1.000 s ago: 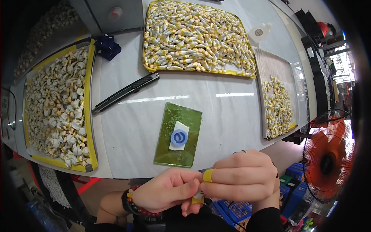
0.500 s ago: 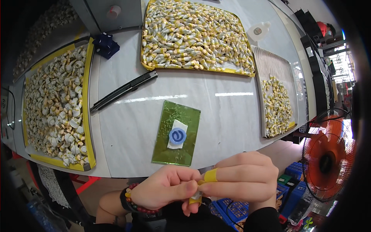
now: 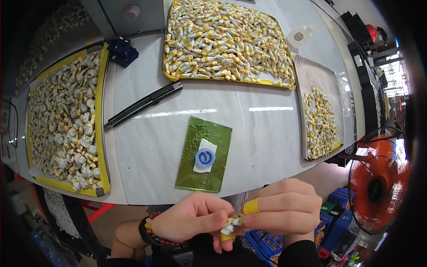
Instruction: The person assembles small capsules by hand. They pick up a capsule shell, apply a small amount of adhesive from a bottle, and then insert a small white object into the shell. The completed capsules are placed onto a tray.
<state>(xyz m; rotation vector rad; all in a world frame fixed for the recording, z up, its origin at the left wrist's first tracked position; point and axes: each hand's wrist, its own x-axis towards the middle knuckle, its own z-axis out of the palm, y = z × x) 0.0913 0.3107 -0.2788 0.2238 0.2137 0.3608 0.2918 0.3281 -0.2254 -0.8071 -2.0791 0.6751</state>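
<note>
Just past the table's near edge, both my hands meet around a small white wrapped piece [image 3: 230, 225] with dark marks. My left hand [image 3: 191, 220], with beaded bracelets at the wrist, grips it between thumb and fingers; a yellow band shows just below it. At its right end, my right hand [image 3: 282, 209] pinches it with thumb and fingers. Yellow tape [image 3: 251, 206] circles one right finger. Ahead of the hands lies a green glass-like plate [image 3: 202, 180], bearing a white paper piece [image 3: 208, 143] and a round blue cap-like thing [image 3: 205, 157].
Yellow-edged trays of small white-and-yellow pieces stand at left [image 3: 103, 147] and far middle [image 3: 231, 80]. A part-filled tray [image 3: 313, 71] stands right, beside a white bottle [image 3: 299, 36]. A black utility knife [image 3: 144, 103] lies left of centre. An orange fan [image 3: 376, 182] stands at right.
My right hand has shifted slightly right, away from the left thumb. More of the white piece shows between my hands.
</note>
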